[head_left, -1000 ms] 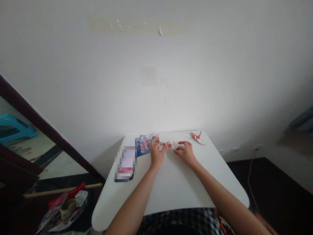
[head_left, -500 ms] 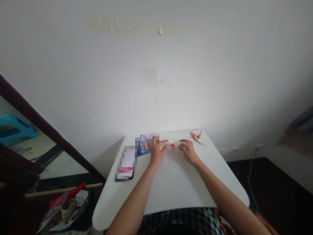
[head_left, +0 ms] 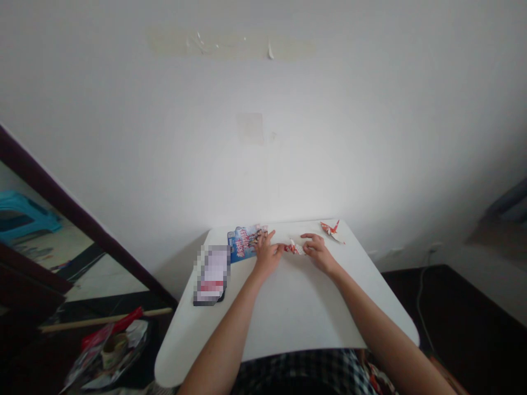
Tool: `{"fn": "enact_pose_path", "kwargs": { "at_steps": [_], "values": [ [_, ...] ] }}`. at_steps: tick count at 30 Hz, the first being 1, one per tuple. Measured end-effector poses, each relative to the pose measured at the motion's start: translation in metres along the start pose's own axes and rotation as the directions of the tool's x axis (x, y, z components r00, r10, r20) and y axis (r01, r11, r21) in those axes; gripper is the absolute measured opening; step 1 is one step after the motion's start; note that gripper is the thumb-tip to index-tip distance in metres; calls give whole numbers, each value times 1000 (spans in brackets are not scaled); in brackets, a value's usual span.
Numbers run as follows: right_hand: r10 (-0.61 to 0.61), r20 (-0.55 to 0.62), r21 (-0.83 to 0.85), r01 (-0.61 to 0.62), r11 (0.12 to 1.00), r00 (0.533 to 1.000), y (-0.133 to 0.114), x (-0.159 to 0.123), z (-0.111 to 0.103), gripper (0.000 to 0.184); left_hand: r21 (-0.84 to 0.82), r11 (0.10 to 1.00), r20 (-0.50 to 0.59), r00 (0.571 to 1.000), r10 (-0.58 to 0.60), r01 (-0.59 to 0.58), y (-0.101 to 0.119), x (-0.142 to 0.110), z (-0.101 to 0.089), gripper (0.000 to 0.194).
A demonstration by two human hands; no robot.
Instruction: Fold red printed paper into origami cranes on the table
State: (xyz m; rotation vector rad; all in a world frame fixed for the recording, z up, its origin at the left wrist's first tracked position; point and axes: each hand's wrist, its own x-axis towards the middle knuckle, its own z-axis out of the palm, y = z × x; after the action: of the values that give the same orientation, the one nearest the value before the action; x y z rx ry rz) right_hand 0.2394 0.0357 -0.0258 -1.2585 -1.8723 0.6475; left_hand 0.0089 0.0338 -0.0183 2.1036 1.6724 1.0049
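Between my two hands is a small red-and-white folded paper crane (head_left: 293,248), its shape partly hidden by fingers. My left hand (head_left: 268,255) pinches its left end with thumb and forefinger, while the other fingers are raised and spread over a blue printed leaflet (head_left: 242,244). On the other side, my right hand (head_left: 316,253) grips the paper's right end, with the forefinger stretched out above it. Another red-and-white paper crane (head_left: 330,230) rests near the table's far right corner, apart from both hands.
The white table (head_left: 288,312) stands against the wall. A phone (head_left: 212,277), blurred by pixels, lies on its left side. Down on the floor at left are a plastic bag with a roll (head_left: 114,351) in it and a wooden stick (head_left: 156,312).
My left hand has turned, its forefinger lifted away and spread, and its grip on the paper is lower. The folded paper has shifted slightly toward me and now shows an upright point.
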Motion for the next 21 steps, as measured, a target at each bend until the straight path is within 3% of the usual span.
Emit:
{"fn": "enact_pose_path", "kwargs": {
  "at_steps": [3,12,21],
  "values": [
    [5,-9,-11,-5,1000,1000,2,0,1,24,-40,999,36,999,35,-34,-1,1,-1,19],
    [-27,-96,-19,25,999,995,4,-3,11,19,-173,985,-26,999,19,-23,-2,1,0,16],
    [-47,-73,-57,43,997,996,4,-3,15,16,-165,986,4,1000,10,-9,2,1,1,15]
  ]
}}
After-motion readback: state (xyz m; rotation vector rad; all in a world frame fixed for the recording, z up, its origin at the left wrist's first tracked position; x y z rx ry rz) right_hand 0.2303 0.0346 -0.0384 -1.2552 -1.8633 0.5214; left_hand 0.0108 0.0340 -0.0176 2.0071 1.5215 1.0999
